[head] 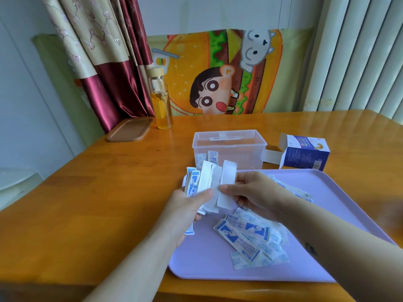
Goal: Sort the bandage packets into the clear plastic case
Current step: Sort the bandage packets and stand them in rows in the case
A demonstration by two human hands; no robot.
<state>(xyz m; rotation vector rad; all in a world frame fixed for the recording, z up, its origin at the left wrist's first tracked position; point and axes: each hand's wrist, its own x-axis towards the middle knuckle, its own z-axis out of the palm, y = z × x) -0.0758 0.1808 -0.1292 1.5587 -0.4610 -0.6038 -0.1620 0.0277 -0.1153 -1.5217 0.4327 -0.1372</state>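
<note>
My left hand (185, 212) grips a fanned stack of bandage packets (204, 184), white backs and blue-printed fronts showing. My right hand (250, 192) pinches one white packet (226, 186) at the right edge of that fan. Both hands hover over the left end of a lilac tray (218, 264). Several loose blue-and-white packets (250, 238) lie in a pile on the tray below my hands, and more peek out behind my right wrist. The clear plastic case (231, 144) stands open just beyond the tray, with a few packets (207, 159) leaning in its left corner.
An opened blue and white bandage carton (305, 154) lies to the right of the case. A glass bottle with yellow liquid (161, 101) and a brown wooden lid (130, 129) sit at the table's back left. Curtains and a cartoon cloth hang behind.
</note>
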